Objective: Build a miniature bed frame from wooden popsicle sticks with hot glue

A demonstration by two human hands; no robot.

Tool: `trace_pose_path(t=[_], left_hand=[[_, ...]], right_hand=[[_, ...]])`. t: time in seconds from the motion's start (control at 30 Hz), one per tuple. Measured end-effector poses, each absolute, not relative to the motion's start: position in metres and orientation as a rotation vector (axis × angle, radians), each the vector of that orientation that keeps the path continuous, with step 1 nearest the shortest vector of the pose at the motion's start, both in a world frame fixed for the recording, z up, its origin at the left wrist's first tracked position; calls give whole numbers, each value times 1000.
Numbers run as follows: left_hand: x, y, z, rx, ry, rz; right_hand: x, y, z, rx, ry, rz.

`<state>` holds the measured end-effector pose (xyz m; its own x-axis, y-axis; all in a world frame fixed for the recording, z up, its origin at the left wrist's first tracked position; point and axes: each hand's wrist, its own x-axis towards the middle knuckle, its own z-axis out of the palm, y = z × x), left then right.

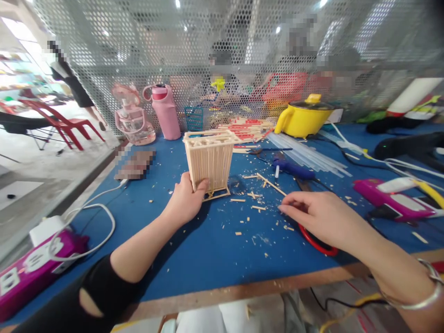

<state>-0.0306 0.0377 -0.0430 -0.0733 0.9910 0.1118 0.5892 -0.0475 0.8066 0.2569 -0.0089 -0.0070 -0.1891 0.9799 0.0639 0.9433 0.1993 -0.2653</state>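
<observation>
A small box-like model of pale wooden sticks [211, 162] stands on the blue tabletop, its upright sticks packed side by side between frames. My left hand [185, 199] grips its lower left corner, thumb across the front. To the right, my right hand [308, 210] has thumb and fingers pinched together at the near end of a thin wooden stick [272, 185]. Beneath that hand, red-handled scissors [317, 245] lie partly hidden. Short cut stick pieces [255, 195] and crumbs are scattered between the hands. A blue glue gun [294, 169] lies just beyond the right hand.
Behind the model lie a pile of red-tipped sticks [246, 128] and clear glue sticks [312, 155]. A yellow pot [303, 119], pink bottle [166, 113] and clear jug [133, 120] stand by the mesh screen [194, 41]. Purple power strips [45, 259] with cables flank both sides.
</observation>
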Motion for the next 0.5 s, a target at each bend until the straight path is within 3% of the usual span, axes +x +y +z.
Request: trace_pose_path(t=[0.5], left_hand=[[-47,31,-31,1587,1352,1201]], right_hand=[[266,-12,-5,-1862,-2193,130]])
